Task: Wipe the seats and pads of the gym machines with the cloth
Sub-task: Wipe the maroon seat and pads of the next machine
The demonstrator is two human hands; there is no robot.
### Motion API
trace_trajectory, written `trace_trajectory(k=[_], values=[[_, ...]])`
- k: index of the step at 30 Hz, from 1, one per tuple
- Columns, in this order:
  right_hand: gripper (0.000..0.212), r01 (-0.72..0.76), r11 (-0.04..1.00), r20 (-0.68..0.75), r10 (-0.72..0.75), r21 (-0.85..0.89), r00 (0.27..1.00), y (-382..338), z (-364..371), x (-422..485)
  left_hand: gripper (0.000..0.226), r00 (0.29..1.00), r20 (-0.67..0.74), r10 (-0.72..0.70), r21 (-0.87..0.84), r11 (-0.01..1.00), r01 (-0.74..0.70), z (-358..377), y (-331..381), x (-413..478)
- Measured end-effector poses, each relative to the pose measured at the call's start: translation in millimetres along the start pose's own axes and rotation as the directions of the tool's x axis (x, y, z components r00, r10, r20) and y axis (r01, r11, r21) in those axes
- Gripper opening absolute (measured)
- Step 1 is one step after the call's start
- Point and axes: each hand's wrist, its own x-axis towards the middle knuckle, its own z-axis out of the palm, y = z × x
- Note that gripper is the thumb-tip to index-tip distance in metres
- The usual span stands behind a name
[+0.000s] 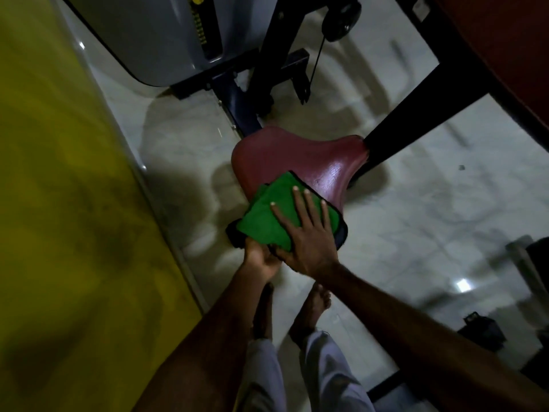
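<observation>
Both hands are on the green cloth (267,215), which lies over the near end of the red seat (297,156); the right hand (306,236) presses flat on it, fingers straight and spread; the left hand (261,258) grips its near edge from underneath; a grey machine housing (154,40) stands far left.

Yellow wall (59,203) at left, glossy pale floor (430,209), grey weight-stack cover (148,34), black pulley (338,22) with cable (316,65).

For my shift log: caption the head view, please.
Right hand presses a green cloth onto the red seat while the left hand grips its near edge.
</observation>
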Motion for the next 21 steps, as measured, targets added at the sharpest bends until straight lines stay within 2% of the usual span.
trace_trajectory(k=[3,5,7,9,10,11,12,14,15,16,18,20,21], values=[[0.093,0.230,0.972,0.112,-0.225,-0.038,0.968,8.9,-6.5,60.0,0.055,0.999,-0.012,-0.039,-0.062,0.997,0.038,0.5,6.4,-1.5],[0.098,0.250,0.965,0.170,-0.235,-0.076,0.957,9.9,-11.0,105.3,0.054,0.992,-0.096,-0.082,-0.004,0.997,0.082,-2.5,9.7,6.4],[0.100,0.161,0.981,0.223,-0.133,-0.112,0.966,4.5,-14.4,151.6,0.054,0.988,-0.123,-0.094,0.028,0.995,0.098,-3.5,12.8,10.6],[0.096,-0.033,0.992,0.283,0.066,-0.118,0.957,-11.0,-18.7,191.2,0.056,0.991,-0.102,-0.090,0.058,0.994,0.096,-9.5,12.6,17.1],[0.093,-0.083,0.987,0.291,0.119,-0.134,0.949,-21.3,-20.1,206.0,0.057,0.992,-0.098,-0.085,0.085,0.992,0.094,-11.6,14.3,20.0],[0.088,-0.037,0.986,0.299,0.085,-0.165,0.950,-29.4,-21.2,213.8,0.058,0.992,-0.082,-0.096,0.111,0.988,0.104,-12.6,13.0,19.9],[0.083,0.102,0.977,0.325,-0.037,-0.186,0.945,-34.3,-21.1,218.0,0.057,0.991,-0.083,-0.105,0.131,0.985,0.115,-14.0,11.2,20.7],[0.075,0.352,0.921,0.388,-0.267,-0.166,0.882,-30.5,-18.8,222.1,0.055,0.992,-0.073,-0.106,0.149,0.982,0.116,-14.0,10.5,21.1],[0.077,0.353,0.925,0.398,-0.275,-0.138,0.875,-25.3,-19.6,226.4,0.052,0.993,-0.066,-0.099,0.163,0.981,0.109,-15.4,11.0,22.8],[0.079,0.270,0.957,0.387,-0.209,-0.110,0.898,-19.7,-21.6,231.8,0.050,0.994,-0.060,-0.089,0.173,0.980,0.098,-16.1,11.9,24.3],[0.083,-0.067,0.995,0.330,0.086,-0.069,0.940,-7.8,-25.6,245.5,0.048,0.994,-0.056,-0.090,0.213,0.972,0.100,-15.5,16.4,24.1],[0.086,-0.352,0.936,0.292,0.340,-0.013,0.894,2.0,-31.8,253.2,0.054,0.993,-0.045,-0.109,0.249,0.961,0.117,-14.9,20.7,24.9],[0.089,-0.386,0.922,0.285,0.372,-0.005,0.884,3.6,-35.4,250.0,0.058,0.991,-0.043,-0.127,0.253,0.958,0.134,-15.2,20.7,24.8]])
